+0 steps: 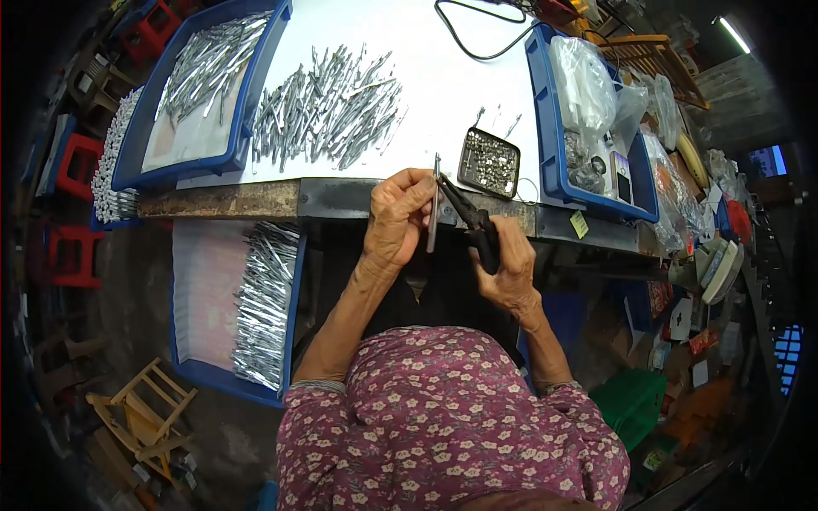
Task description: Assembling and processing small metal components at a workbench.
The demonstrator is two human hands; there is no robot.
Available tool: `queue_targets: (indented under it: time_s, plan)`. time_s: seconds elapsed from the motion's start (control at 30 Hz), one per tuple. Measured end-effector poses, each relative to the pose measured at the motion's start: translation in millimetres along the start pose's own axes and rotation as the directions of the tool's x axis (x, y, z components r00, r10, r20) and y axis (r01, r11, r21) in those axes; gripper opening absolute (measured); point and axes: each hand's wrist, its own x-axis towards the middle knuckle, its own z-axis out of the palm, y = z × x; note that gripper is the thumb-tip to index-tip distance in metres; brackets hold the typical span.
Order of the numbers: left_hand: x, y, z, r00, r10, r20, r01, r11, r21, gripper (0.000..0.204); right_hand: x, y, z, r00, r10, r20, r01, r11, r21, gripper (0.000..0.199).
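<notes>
My left hand (pixel 396 220) pinches a thin flat metal strip (pixel 434 223) upright at the table's front edge. My right hand (pixel 507 264) grips black-handled pliers (pixel 469 217), whose jaws meet the strip near its upper end. Just beyond the strip sits a small dark tray (pixel 488 162) of tiny metal parts. A loose heap of similar metal strips (pixel 328 106) lies on the white tabletop (pixel 452 81) further back.
A blue bin (pixel 141 140) with more strips stands at the back left, another blue bin (pixel 294 315) of strips sits below the table on my left, and a blue bin (pixel 545 145) with plastic bags is at the right. A black cable (pixel 477 51) loops at the back.
</notes>
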Motion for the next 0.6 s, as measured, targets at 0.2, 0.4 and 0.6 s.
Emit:
queue_targets:
  time_s: [0.2,0.4,0.6]
  plan:
    - [-2.9,-4.8,17.1,0.928,0.370,-0.034,-0.299,0.798,0.523,0.010,-2.8,-20.6,-0.1,0.952,0.257,0.164,-0.303,0.861,0.408,0.037]
    - [9.0,-3.2,8.4,0.604,0.676,0.422,-0.578,0.006,0.816,0.008,4.7,-19.2,-16.8,0.705,0.322,0.631,-0.707,0.250,0.662,0.030]
    - [17.0,-0.3,10.6,0.694,0.582,0.423,-0.525,0.007,0.851,0.005,2.4,-13.4,-9.1,0.683,0.252,0.685,-0.698,-0.049,0.714,0.035]
